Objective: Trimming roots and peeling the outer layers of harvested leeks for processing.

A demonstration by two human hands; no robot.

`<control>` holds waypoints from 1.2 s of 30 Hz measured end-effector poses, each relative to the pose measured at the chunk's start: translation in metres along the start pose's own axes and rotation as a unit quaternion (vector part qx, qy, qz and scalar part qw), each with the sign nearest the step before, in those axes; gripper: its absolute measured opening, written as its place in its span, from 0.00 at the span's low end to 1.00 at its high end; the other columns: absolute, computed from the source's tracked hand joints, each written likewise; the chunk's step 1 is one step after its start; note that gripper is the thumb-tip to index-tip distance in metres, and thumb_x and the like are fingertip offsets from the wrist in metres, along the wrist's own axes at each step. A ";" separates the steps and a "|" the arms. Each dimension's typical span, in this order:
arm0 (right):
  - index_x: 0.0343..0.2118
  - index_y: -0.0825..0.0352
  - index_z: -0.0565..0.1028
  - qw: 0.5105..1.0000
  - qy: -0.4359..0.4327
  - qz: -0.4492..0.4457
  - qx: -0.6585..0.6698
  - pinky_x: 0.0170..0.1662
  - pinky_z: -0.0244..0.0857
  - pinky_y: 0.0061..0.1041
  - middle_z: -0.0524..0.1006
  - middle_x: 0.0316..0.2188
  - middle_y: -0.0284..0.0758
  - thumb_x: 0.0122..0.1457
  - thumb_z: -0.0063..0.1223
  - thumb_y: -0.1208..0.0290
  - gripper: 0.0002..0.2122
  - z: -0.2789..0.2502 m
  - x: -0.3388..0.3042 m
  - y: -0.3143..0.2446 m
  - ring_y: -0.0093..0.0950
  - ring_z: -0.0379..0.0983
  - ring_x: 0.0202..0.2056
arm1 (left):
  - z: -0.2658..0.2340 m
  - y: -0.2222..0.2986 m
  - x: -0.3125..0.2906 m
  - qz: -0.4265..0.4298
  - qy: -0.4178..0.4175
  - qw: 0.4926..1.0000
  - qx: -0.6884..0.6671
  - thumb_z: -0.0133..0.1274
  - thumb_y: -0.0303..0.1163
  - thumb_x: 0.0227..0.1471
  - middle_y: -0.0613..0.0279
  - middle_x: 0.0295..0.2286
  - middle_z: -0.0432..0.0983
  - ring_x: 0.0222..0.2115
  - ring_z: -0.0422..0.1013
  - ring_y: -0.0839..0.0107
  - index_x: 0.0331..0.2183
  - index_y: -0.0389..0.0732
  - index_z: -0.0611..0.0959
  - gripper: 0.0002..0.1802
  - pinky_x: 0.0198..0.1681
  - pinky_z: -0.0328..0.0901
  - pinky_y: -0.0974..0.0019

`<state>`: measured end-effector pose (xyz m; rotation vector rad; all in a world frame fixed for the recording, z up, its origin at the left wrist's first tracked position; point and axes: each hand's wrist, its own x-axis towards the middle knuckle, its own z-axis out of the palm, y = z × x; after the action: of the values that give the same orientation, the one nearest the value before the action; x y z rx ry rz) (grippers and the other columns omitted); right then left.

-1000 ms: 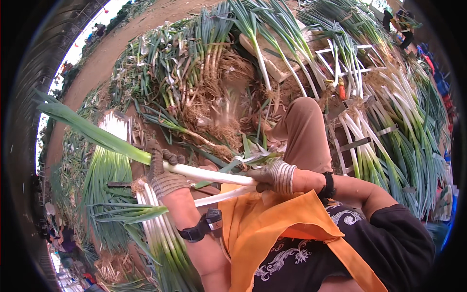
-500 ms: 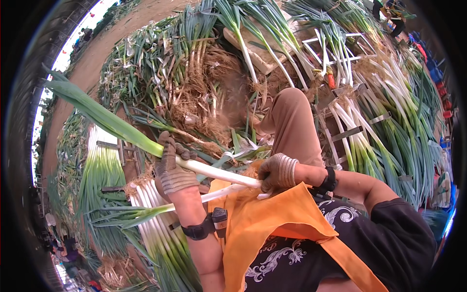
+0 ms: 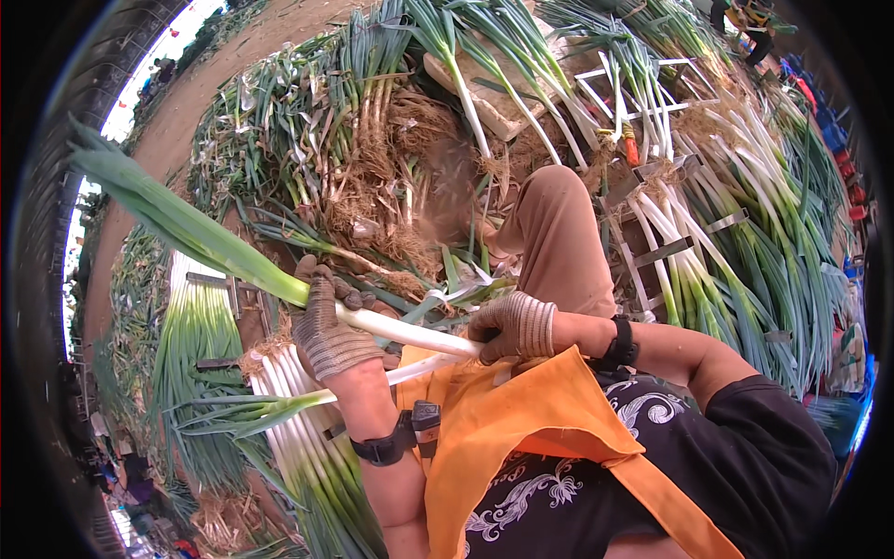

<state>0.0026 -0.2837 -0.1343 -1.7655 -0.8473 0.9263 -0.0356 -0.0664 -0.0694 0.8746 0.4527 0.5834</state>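
A long, thick green onion (image 3: 410, 328) slants across my lap, its green leaves up to the left and its white stem down to the right. My gloved left hand (image 3: 331, 321) is wrapped round it where the green turns white. Closed at the lower end of the white stem is my gloved right hand (image 3: 512, 328); its fingers hide the root end. A second, thinner green onion (image 3: 298, 403) passes under my left forearm, and its white end rests on the orange apron (image 3: 535, 401).
Bundled green onions (image 3: 293, 401) lie on a rack at my left, and more stalks (image 3: 689, 247) fill a metal rack at my right. Ahead is a heap of untrimmed, rooty onions (image 3: 372, 149). An orange-handled tool (image 3: 631, 149) stands by the right rack. Another person (image 3: 750, 23) is far right.
My right hand has slid left along the white stem, nearer to my left hand. The held green onion has shifted slightly left, and my left hand keeps its grip.
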 end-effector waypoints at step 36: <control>0.37 0.74 0.75 0.937 -0.205 -0.031 0.280 0.35 0.71 0.22 0.78 0.30 0.39 0.57 0.49 0.70 0.12 -0.020 0.036 -0.047 0.26 0.76 0.32 | 0.021 0.009 -0.032 0.000 -0.052 0.999 -0.008 0.52 0.26 0.48 0.67 0.25 0.70 0.21 0.65 0.75 0.50 0.37 0.66 0.25 0.24 0.63 0.69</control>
<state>0.0301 -0.2457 -0.0924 -1.0639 -0.7855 1.3639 -0.0500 -0.0944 -0.0461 0.8848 0.3540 0.5382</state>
